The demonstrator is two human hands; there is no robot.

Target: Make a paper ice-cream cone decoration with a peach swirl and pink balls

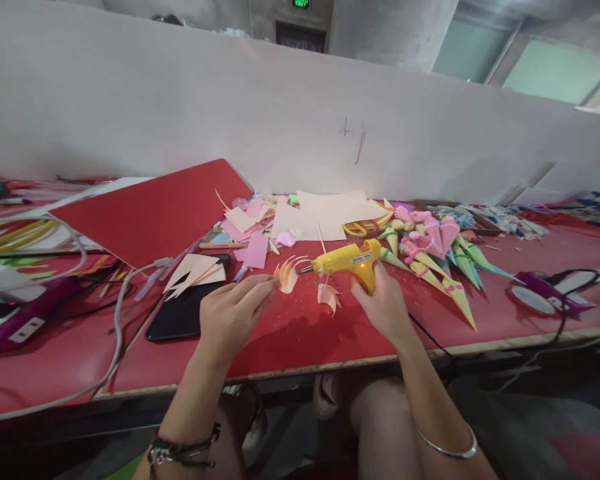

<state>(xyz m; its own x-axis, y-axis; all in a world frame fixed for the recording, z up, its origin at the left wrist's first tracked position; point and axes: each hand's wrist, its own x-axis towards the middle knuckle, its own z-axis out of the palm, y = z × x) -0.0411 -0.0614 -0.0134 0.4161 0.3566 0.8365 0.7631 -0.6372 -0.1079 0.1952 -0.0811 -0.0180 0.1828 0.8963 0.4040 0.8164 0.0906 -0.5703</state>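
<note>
My left hand (237, 310) pinches the edge of a peach paper piece (287, 276) cut into curved, pointed strips. Wrapped round the handle of a yellow glue gun (347, 261) is my right hand (383, 300). An orange light glows on the gun, and its nozzle points left, at the paper piece; whether the two touch I cannot tell. Below the gun a second curled peach piece (329, 298) is on a thin white stick (321, 235), over the red tabletop (280, 340).
Pink and green paper cones (437, 247) are piled right of the gun. Peach sheets (330, 210) and pink scraps lie behind. At left are a black phone (175, 319), a red board (165, 210), cables and a purple power strip (23, 327). Another purple device (555, 293) lies right.
</note>
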